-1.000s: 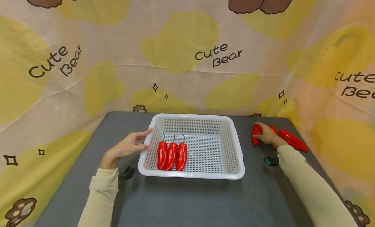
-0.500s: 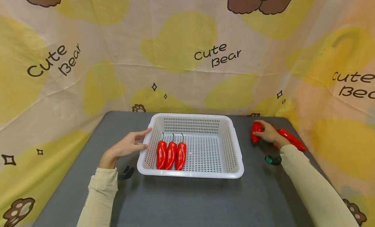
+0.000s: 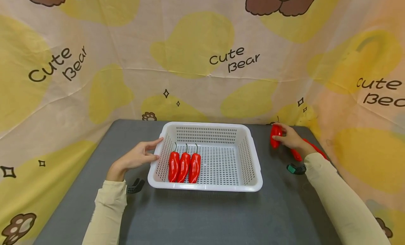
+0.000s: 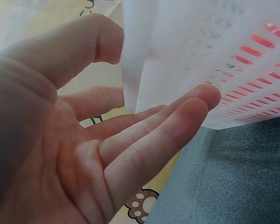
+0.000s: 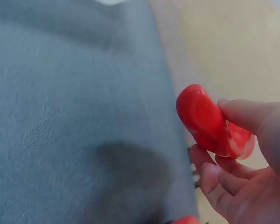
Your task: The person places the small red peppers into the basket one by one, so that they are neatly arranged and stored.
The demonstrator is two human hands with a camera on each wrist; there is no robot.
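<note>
In the head view my right hand [image 3: 291,137] pinches a red chili pepper [image 3: 276,136] between thumb and fingers, stem upward, near the table's far right. The right wrist view shows this pepper [image 5: 200,114] raised, with a shadow on the table below. My left hand [image 3: 134,157] touches the left rim of a white perforated basket [image 3: 207,188], thumb and index finger apart on the rim. Its other fingers extend loosely along the outside of the basket wall [image 4: 186,60] in the left wrist view. Three red chili peppers [image 3: 184,167] lie side by side at the basket's left, stems pointing away.
More red peppers lie on the table to the right, one pepper [image 3: 296,155] partly hidden by my right hand and another pepper [image 3: 316,148] behind the wrist. A patterned cloth [image 3: 190,55] rises around the sides and back of the dark grey table [image 3: 202,217].
My right hand has lifted the pepper up and away from the others, its stem now showing above the fingers. The left hand and basket stay in place; the view shifts slightly.
</note>
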